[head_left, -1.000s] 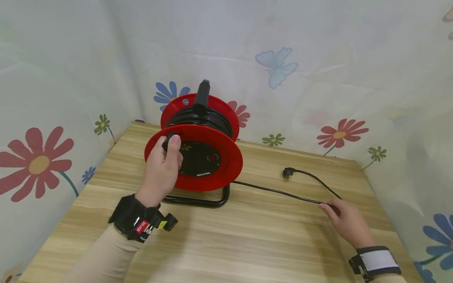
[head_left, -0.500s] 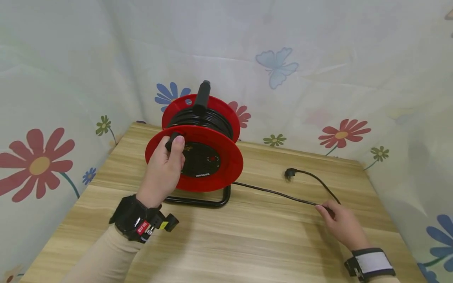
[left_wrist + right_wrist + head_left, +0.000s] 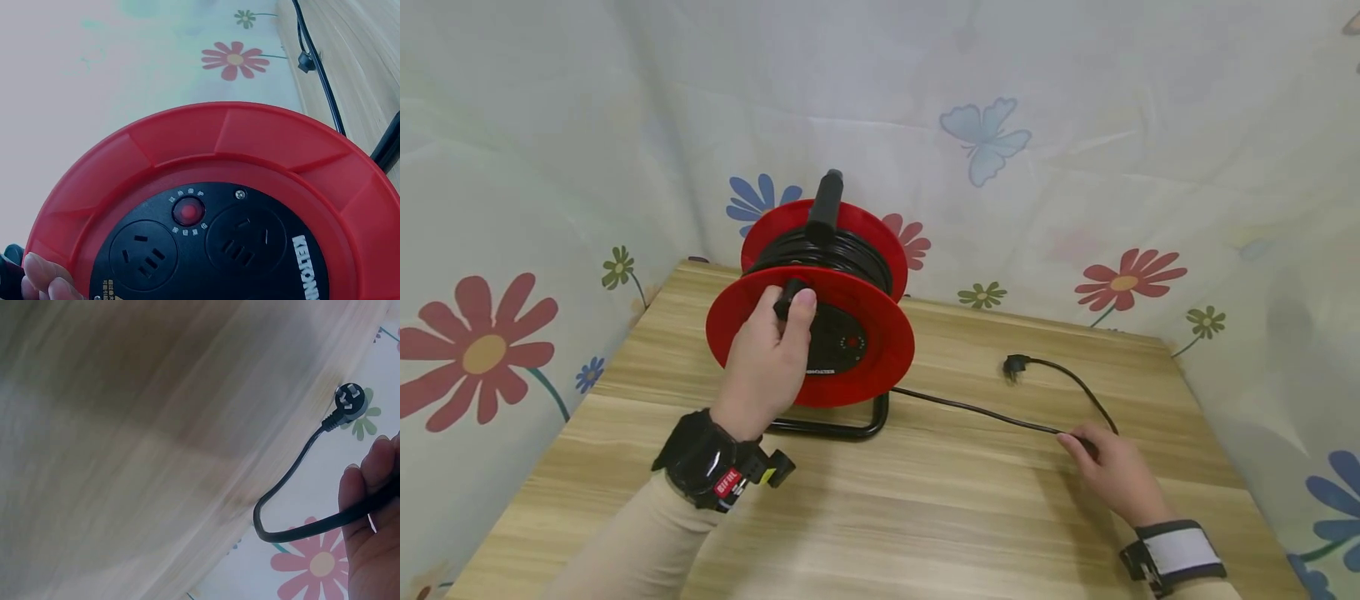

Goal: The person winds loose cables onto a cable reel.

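My left hand (image 3: 767, 362) grips the black knob (image 3: 788, 297) on the front of a red cable reel (image 3: 883, 354), thumb on the knob's end. Black cable (image 3: 842, 247) is wound between the reel's two red discs. From the reel's lower right a length of cable (image 3: 977, 407) runs to my right hand (image 3: 1123, 479), which pinches it above the table. Past that hand the cable loops back to an angled plug (image 3: 1015, 365); the right wrist view shows the plug's prongs (image 3: 351, 394). Sockets (image 3: 144, 255) and a red button (image 3: 189, 211) fill the reel's face in the left wrist view.
A black tubular stand (image 3: 831, 430) supports the reel on the wood-grain table (image 3: 925, 517), and a black carrying handle (image 3: 825, 208) tops it. Flower-printed curtain (image 3: 1075, 167) hangs close behind the table and along both sides.
My left hand and the knob have moved right, turning the reel's face clockwise. My right hand has shifted slightly left, towards the reel, with the cable in its fingers.
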Motion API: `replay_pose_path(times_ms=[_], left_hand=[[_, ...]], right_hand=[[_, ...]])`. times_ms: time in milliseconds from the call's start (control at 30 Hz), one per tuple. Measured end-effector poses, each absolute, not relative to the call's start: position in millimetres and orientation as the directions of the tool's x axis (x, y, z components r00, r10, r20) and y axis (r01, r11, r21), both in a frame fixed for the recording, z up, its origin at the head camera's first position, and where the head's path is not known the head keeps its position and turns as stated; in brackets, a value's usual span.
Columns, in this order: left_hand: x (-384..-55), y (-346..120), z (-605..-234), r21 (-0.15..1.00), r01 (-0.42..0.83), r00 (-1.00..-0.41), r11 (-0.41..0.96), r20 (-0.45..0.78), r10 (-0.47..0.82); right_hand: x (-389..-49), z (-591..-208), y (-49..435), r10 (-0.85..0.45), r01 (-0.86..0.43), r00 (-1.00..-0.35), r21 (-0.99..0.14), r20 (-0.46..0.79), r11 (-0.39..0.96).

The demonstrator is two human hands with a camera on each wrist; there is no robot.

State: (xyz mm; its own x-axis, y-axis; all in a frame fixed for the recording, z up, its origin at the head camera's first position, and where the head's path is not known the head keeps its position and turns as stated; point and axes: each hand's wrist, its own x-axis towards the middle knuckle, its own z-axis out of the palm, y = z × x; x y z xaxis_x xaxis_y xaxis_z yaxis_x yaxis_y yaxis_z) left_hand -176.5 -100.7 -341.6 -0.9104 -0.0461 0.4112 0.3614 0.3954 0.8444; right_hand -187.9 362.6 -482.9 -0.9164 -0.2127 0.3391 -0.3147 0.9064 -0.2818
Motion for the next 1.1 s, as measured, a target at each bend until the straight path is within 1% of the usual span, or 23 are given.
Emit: replay_pose_path(times_ms=[167,433,667,1100], left_hand=[[-178.1,-95.2,-341.7,0.813,0.378,-0.895,0.444,0.443,-0.049],[-178.6,-85.1,-339.6,0.762,0.384,-0.877,0.522,0.478,-0.052],[-180.5,-80.0,-340.5,0.731,0.404,-0.861,0.549,0.507,-0.041],[-179.2,-67.9,-341.4,0.722,0.360,-0.889,0.590,0.458,-0.019]], right_hand=[[-188.9,-482.1,357.5,-0.223,-0.320,-0.918,-0.281,0.327,0.905],[-190.4,-481.1,349.4,-0.211,-0.291,-0.937,-0.289,0.279,0.912],[-188.7,-481.6,345.5,-0.216,-0.294,-0.942,-0.315,0.258,0.902],[-193.9,-486.4,331.9,-0.252,-0.324,-0.935,-0.311,0.250,0.894]])
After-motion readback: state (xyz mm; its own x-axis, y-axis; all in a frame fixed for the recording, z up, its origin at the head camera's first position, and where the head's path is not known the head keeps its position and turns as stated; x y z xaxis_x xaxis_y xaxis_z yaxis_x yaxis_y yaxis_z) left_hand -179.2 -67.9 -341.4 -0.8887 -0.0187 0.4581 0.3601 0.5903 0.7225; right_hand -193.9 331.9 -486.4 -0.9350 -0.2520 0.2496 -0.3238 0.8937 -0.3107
